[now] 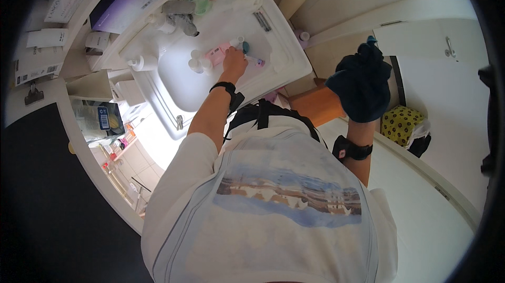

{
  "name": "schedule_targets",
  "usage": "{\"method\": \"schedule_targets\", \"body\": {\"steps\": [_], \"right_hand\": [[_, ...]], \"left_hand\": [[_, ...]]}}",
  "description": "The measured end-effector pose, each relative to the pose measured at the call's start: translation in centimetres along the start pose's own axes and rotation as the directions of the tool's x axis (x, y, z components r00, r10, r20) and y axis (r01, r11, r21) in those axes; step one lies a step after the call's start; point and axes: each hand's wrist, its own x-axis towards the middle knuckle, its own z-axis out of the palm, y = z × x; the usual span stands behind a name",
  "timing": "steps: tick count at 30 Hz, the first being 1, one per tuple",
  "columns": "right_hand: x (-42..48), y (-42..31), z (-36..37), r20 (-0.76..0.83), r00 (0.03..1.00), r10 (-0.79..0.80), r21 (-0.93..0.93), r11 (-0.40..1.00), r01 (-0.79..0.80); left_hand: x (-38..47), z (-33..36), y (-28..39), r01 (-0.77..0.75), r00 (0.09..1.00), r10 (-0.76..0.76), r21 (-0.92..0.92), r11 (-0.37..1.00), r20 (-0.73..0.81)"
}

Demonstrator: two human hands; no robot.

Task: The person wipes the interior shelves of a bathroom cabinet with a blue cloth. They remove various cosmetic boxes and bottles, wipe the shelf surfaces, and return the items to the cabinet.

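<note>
My left hand (235, 63) reaches into the white washbasin (181, 74), its fingers among small toiletries. It touches or nearly touches a pink bottle (215, 55) and a slim white tube with a purple end (255, 61); its fingertips are partly hidden, so I cannot tell whether it grips either. Close by are a white-capped bottle (237, 41), a round teal item (245, 47) and several small white containers (199, 64). A bunched dark blue cloth (361, 81) covers my right hand, which holds it up in the air, right of the basin.
On the basin's left ledge stand a white pump bottle (144, 63), another white bottle (161, 22) and grey bunched items (183, 16). Shelves at left hold a purple box (130, 1) and several cartons. A yellow patterned bag (401, 125) lies beside a white door (442, 85).
</note>
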Motion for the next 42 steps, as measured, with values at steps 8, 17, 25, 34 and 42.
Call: {"method": "schedule_targets", "body": {"steps": [8,17,25,34,42], "right_hand": [[3.1,2.2,1.4,0.119,0.962,0.248,0.033,0.967,-0.253],[3.7,8.9,4.9,0.096,0.918,0.385,-0.232,0.905,-0.356],[4.3,6.5,7.6,0.131,0.862,0.49,0.032,0.866,-0.498],[3.0,4.6,6.4,0.288,0.898,0.332,-0.047,0.942,-0.333],[3.7,1.7,1.2,0.256,0.962,0.094,0.103,0.987,-0.124]], "left_hand": [[-4.9,-15.5,6.2,-0.05,0.923,0.375,-0.941,0.335,0.084],[-10.9,-23.6,15.8,-0.452,0.852,0.226,-0.445,0.773,-0.473],[-13.1,-28.5,16.0,-0.433,0.885,0.066,-0.76,0.485,-0.462],[-12.6,-31.1,18.2,-0.429,0.776,0.157,-0.328,0.842,-0.611],[-2.2,-46.8,16.7,-0.526,0.82,0.099,-0.675,0.518,-0.563]]}}
